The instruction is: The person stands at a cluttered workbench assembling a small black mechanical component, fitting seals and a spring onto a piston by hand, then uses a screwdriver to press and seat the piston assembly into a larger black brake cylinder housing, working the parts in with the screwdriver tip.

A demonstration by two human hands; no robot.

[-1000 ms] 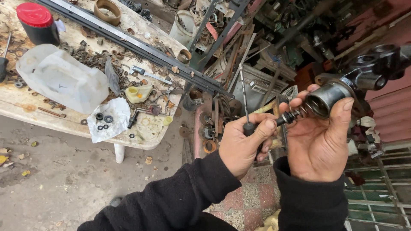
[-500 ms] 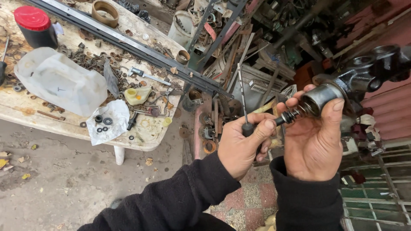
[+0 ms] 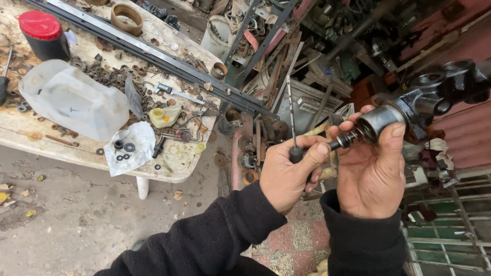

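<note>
Nearest, the left hand (image 3: 287,176) closes its fingers on a thin pick tool (image 3: 292,122), its shaft pointing up. Just beside it, the right hand (image 3: 372,171) wraps a grey metal cylinder part (image 3: 409,110), fingertips clamped near a small spring (image 3: 343,141), seemingly half-seated. Beyond, a cluttered white table (image 3: 169,174) holds washers.

Both arms are covered by long black sleeves of a soft, fleece-like fabric with a slightly fuzzy surface. Each sleeve ends in a plain cuff at the wrist, and the left hand (image 3: 286,176) and the right hand (image 3: 371,176) are bare, without gloves. The fingers and nails show dark smudges of grease and dirt.
</note>
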